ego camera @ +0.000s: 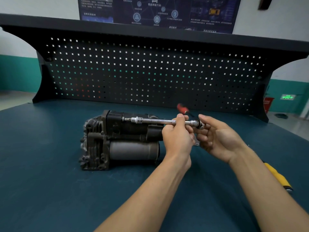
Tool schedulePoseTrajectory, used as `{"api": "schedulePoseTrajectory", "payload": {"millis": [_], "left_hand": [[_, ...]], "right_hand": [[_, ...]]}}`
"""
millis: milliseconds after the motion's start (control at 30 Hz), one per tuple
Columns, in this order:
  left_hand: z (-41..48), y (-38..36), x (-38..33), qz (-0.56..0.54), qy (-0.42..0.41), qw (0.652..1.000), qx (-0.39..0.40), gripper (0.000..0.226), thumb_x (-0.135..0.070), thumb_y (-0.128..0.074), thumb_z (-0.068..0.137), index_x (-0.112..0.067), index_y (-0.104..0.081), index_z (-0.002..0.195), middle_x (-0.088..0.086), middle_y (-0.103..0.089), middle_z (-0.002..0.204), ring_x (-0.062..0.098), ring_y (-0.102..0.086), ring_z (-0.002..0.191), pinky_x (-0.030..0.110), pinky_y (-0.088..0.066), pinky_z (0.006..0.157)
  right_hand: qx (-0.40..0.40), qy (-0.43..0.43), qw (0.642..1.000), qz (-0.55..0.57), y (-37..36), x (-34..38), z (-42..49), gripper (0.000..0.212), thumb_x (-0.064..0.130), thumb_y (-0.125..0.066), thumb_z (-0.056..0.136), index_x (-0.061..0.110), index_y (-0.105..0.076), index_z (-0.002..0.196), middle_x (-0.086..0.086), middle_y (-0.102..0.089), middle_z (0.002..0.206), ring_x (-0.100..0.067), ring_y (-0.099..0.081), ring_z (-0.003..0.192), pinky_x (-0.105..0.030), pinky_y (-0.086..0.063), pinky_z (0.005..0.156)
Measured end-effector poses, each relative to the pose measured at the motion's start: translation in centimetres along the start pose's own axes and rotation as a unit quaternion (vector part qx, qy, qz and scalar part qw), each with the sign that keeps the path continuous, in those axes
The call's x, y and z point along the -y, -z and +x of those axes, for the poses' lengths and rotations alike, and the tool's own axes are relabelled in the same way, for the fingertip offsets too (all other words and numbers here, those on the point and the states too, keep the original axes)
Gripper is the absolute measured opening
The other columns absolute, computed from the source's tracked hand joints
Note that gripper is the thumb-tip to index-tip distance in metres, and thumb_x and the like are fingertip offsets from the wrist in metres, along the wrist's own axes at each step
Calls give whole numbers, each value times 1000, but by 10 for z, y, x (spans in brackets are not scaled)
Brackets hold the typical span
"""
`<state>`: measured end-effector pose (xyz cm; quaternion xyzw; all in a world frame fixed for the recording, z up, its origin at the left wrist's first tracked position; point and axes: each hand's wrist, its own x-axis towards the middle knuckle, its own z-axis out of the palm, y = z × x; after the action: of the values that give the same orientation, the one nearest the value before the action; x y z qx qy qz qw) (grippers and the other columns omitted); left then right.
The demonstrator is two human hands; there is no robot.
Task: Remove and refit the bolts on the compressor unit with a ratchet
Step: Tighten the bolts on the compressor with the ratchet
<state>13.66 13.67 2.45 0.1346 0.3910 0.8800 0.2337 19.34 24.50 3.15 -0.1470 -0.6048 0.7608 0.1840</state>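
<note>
Gripping the chrome extension bar (158, 121) near its right end, the left hand (177, 136) has its fingers wrapped round the shaft, knuckles toward the camera. Just right of it, the right hand (217, 139) curls its fingers and thumb round the ratchet head (199, 124) at the bar's end, palm turned to the viewer. A blurred red shape (182, 108) sits just beyond the left hand. It may be the ratchet's grip, but I cannot tell.

The bar runs level and leftward to its socket end (124, 118), which meets the upper right face of the compressor unit (120, 139). The bolt itself is hidden behind the tip.

The main risk, as I judge it, is the long bar. If either hand lets it droop or swing off the bolt's line, the tip can cam out and round the head, or cross-thread a bolt going back in. The unit is not clamped, so a hard pull could also skid it along the counter (50, 181).

The unit lies left of centre on the teal counter, well short of the black pegboard (150, 72). It has a dull, grimy cast-metal body with fins at the left, a black housing on top and a grey cylinder low at the front. A yellow-handled tool (277, 178) lies at the near right, partly behind the right forearm.
</note>
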Motion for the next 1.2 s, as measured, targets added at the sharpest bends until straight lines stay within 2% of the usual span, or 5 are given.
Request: {"api": "schedulePoseTrajectory", "payload": {"millis": [233,467,633,967,1200], "left_hand": [[-2,2,-1,-3,2,1000,3,31,-30,-51,105,-12,-62,81,-3,-45,51,7,-34,39,18,-28,36],[-2,-1,-3,-29,-4,1000,1,27,-32,-50,105,-11,-59,92,-6,-47,52,5,-37,38,18,-29,36],[-2,-2,-4,-47,-9,999,-1,24,-30,-50,106,-11,-58,94,-6,-47,52,6,-36,38,18,-29,36],[-2,-2,-2,-26,-29,999,0,25,-29,-48,106,-12,-56,91,-8,-46,49,4,-37,39,18,-30,37],[-1,0,1,-12,-33,999,-5,24,-29,-49,106,-11,-58,92,-8,-47,51,5,-39,39,19,-34,38]], "right_hand": [[30,114,993,-13,5,3,-3,40,15,-71,74,15,-68,114,-3,-75,108,-6,-44,49,-15,-33,45],[25,258,957,-127,6,0,-2,36,11,-77,63,32,-80,92,-6,-71,111,-7,-54,64,-19,-40,55],[48,298,943,-139,10,-3,3,41,0,-78,61,29,-82,90,10,-74,118,-2,-67,108,-13,-51,75],[65,233,970,-17,3,-6,-1,36,2,-73,66,29,-81,89,1,-73,116,-8,-63,80,-17,-46,57],[-14,182,983,18,-9,-2,-2,26,33,-80,62,18,-79,83,-5,-76,93,-8,-46,44,-17,-42,46]]}}
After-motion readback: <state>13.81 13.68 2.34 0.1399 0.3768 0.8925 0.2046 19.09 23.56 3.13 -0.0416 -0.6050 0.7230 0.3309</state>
